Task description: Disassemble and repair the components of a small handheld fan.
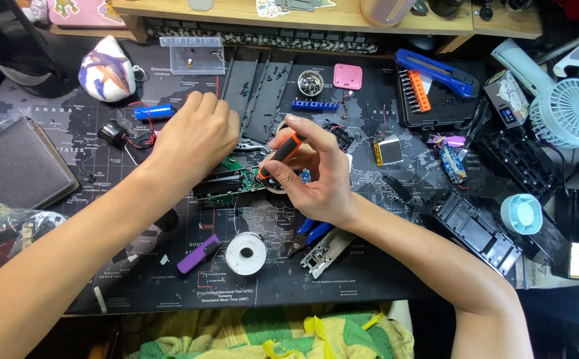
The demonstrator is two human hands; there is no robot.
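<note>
1. Right hand [316, 176]: fingers closed round an orange-and-black ribbed screwdriver [281, 154], tip down on the green board [233, 183].
2. Left hand [196, 133]: curled, pressing the board's far edge; what it grips, cannot tell.
3. Board lies mid-mat [70, 126], flat, in a black housing.
4. Nearby: round white solder spool [246, 253], purple bar [199, 253].

There is one view, from a camera on the person's head, looking steeply down and slightly forward at a dark desk mat [169, 292] printed with a world map. It sits close: both forearms enter from the near edge, left hand [193, 136] and right hand [316, 176] meeting mid-frame. A wooden shelf [302, 16] bounds the far edge, a pale fan [569, 112] the right, a patterned cloth [249, 336] the near edge.
</note>
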